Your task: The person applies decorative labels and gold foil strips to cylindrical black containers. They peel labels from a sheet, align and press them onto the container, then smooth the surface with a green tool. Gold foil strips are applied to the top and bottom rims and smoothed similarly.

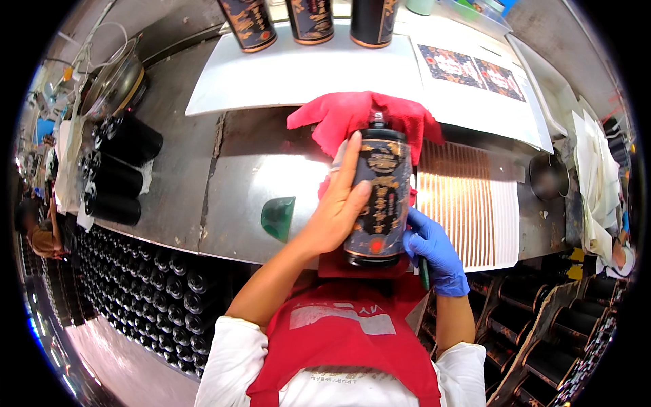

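A black bottle (381, 203) wrapped in a dark label with gold and orange patterns lies in front of me, its clear-capped neck pointing away over a red cloth (352, 119). My bare left hand (339, 214) is closed on its left side, fingers stretched along it and thumb on the label. My right hand (435, 249), in a blue glove, is at the bottle's lower right side. Its curled fingers hold a thin dark green piece (424, 273), mostly hidden by the hand. A flat green scraper-like piece (277, 218) lies on the metal table left of my left hand.
Three labelled bottles (311, 20) stand on a white board (298, 74) at the back. Label sheets (453, 66) lie to their right, above a strip-covered backing sheet (468, 203). Black bottles (115, 180) lie at left; a metal cup (548, 178) is at right. Racks of bottles (156, 292) stand below.
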`<action>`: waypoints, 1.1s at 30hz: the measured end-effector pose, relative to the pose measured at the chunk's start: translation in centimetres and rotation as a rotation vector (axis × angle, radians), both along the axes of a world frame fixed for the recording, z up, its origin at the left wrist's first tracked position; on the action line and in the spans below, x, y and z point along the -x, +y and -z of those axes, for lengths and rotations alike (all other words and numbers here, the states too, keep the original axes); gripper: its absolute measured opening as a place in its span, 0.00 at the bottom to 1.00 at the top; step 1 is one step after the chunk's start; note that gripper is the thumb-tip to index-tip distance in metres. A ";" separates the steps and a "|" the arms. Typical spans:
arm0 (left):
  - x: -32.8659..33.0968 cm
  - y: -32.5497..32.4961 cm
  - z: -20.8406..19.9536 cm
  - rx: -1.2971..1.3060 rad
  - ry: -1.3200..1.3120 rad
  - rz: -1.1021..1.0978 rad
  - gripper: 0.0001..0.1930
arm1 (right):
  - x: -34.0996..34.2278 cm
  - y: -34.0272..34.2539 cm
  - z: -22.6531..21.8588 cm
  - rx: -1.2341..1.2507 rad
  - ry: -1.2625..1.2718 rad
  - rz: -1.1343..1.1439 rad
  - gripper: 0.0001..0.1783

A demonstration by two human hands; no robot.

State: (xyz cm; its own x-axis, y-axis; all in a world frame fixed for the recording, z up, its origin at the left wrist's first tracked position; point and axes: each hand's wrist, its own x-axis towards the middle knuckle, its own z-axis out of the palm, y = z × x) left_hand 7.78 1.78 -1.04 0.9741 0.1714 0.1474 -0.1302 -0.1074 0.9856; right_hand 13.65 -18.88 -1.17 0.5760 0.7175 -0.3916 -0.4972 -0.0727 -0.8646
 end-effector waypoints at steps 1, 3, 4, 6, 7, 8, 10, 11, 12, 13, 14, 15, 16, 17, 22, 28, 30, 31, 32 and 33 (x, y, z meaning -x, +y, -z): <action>-0.1 0.2 0.2 0.036 -0.007 0.004 0.33 | -0.1 -0.2 0.4 -0.029 0.038 0.020 0.35; 0.1 0.6 0.1 -0.056 0.005 0.007 0.33 | -1.2 0.1 0.3 0.051 0.040 0.131 0.28; 0.2 0.5 0.0 -0.117 0.008 -0.028 0.33 | -1.9 0.4 0.4 0.091 0.046 0.193 0.25; 0.6 -0.1 -0.4 -0.134 0.009 -0.108 0.34 | -3.5 1.1 0.6 0.170 -0.143 0.388 0.17; 1.3 -0.1 -1.8 -0.371 -0.040 -0.158 0.34 | -4.2 1.6 0.3 0.228 -0.226 0.472 0.16; 1.8 -0.7 -2.3 -0.394 -0.036 -0.116 0.34 | -4.9 2.0 0.4 0.226 -0.292 0.508 0.16; 2.6 -2.0 -3.9 -0.652 -0.130 -0.093 0.35 | -6.2 3.6 1.0 0.194 -0.379 0.627 0.15; 3.2 -2.7 -3.9 -0.731 -0.061 -0.024 0.38 | -6.7 3.9 1.8 0.177 -0.415 0.650 0.15; 3.5 -3.3 -3.9 -0.730 -0.100 -0.010 0.40 | -6.8 4.7 1.9 0.134 -0.462 0.659 0.15; 3.6 -3.7 -3.9 -0.729 -0.139 0.004 0.42 | -6.3 5.2 1.6 0.157 -0.519 0.655 0.15; 3.6 -3.8 -4.1 -0.744 -0.136 0.016 0.44 | -5.8 5.4 1.2 0.155 -0.516 0.642 0.15; 3.6 -3.8 -4.2 -0.759 -0.128 0.024 0.46 | -5.4 5.6 1.0 0.153 -0.511 0.624 0.14; 3.7 -3.8 -4.2 -0.766 -0.120 0.034 0.48 | -4.7 5.6 0.5 0.134 -0.513 0.610 0.14; 3.7 -3.9 -4.2 -0.772 -0.112 0.046 0.50 | -4.1 5.6 -0.1 0.117 -0.515 0.597 0.15; 3.8 -4.1 -3.9 -0.907 -0.098 0.080 0.34 | -2.6 2.7 -1.5 0.187 -0.285 0.282 0.16; 4.2 -3.7 -3.6 -0.833 -0.218 0.129 0.31 | 0.0 0.1 -1.7 0.062 -0.117 0.070 0.27; 5.1 -2.9 -3.1 -0.625 -0.207 0.119 0.39 | 0.7 -0.3 -1.5 0.033 -0.058 0.058 0.31; 5.4 -2.6 -3.2 -0.678 -0.173 0.084 0.44 | 1.0 -0.2 -1.5 0.081 -0.102 0.064 0.31; 5.3 -2.5 -2.8 -0.675 -0.135 0.082 0.45 | 1.3 0.0 -1.6 0.129 -0.145 0.070 0.31; 5.3 -2.3 -2.2 -0.673 -0.098 0.077 0.46 | 1.5 0.3 -1.7 0.175 -0.190 0.072 0.31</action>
State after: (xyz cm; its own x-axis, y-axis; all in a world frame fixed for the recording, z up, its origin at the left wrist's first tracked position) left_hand 2.53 -0.56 1.13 0.9567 -0.0575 0.2854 -0.2469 -0.6795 0.6909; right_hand 12.15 -18.57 0.50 0.6985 0.6026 -0.3860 -0.3362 -0.1999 -0.9203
